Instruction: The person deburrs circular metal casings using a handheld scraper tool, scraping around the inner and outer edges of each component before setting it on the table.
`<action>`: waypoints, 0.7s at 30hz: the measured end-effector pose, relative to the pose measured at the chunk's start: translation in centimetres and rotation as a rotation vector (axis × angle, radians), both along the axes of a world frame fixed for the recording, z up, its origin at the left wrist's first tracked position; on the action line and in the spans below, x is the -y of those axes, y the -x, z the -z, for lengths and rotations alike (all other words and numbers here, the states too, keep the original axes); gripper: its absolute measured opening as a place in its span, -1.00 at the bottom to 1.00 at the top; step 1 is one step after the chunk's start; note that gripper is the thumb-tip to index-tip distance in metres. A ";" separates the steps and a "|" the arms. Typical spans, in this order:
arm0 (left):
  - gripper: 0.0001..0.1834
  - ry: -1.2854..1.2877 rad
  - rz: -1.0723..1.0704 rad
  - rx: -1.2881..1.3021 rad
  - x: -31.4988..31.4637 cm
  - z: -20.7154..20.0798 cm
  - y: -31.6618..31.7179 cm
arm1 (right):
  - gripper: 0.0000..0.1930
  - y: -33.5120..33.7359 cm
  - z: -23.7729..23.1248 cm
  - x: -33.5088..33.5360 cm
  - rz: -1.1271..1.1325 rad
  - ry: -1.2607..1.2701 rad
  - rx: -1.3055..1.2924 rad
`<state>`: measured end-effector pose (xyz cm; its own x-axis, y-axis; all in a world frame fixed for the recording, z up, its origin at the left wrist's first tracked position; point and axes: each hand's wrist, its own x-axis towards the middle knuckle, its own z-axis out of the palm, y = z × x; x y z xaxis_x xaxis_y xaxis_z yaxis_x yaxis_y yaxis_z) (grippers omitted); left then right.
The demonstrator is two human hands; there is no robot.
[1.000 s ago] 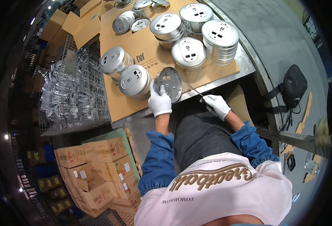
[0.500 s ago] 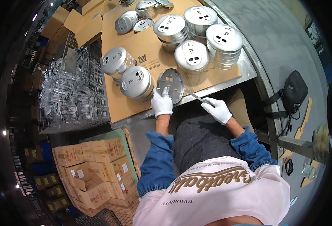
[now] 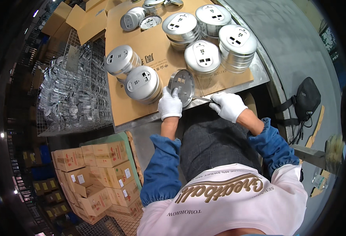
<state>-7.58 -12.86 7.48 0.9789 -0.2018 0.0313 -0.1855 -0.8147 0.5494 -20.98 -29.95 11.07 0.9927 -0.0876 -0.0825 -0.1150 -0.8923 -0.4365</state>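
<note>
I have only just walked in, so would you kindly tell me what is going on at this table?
A person in white gloves is handling a round metal piece by the near edge of the table. The left hand grips it with its hollow side showing, while the right hand holds a slim tool pointed at its rim; contact is hard to tell. Stacked silver pieces stand on the cardboard sheet.

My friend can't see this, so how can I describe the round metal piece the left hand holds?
Find the big cardboard sheet, then its edge nearest the dark trousers. There, a white-gloved left hand grips the round metal piece. Unlike the shiny stacks nearby, it shows its darker grey hollow side.
</note>
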 end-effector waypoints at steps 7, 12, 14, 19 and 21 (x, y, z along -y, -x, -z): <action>-0.73 -0.010 0.053 -0.003 0.6 -1.3 1.1 | -0.77 -1.9 -2.0 -0.8 -0.066 0.107 -0.135; -0.76 0.026 0.057 0.016 0.5 -1.3 1.0 | -0.79 -2.6 -2.5 -0.6 -0.078 0.154 -0.232; -0.75 0.061 0.055 0.023 -0.1 -0.2 0.6 | -0.79 -2.7 -2.5 -0.6 -0.081 0.145 -0.236; -0.75 0.115 0.048 0.040 -0.5 0.5 0.7 | -0.79 -2.7 -2.8 -0.8 -0.097 0.103 -0.237; -0.76 0.153 0.066 0.073 -0.6 0.7 0.7 | -0.78 -2.9 -2.8 -1.0 -0.098 0.080 -0.241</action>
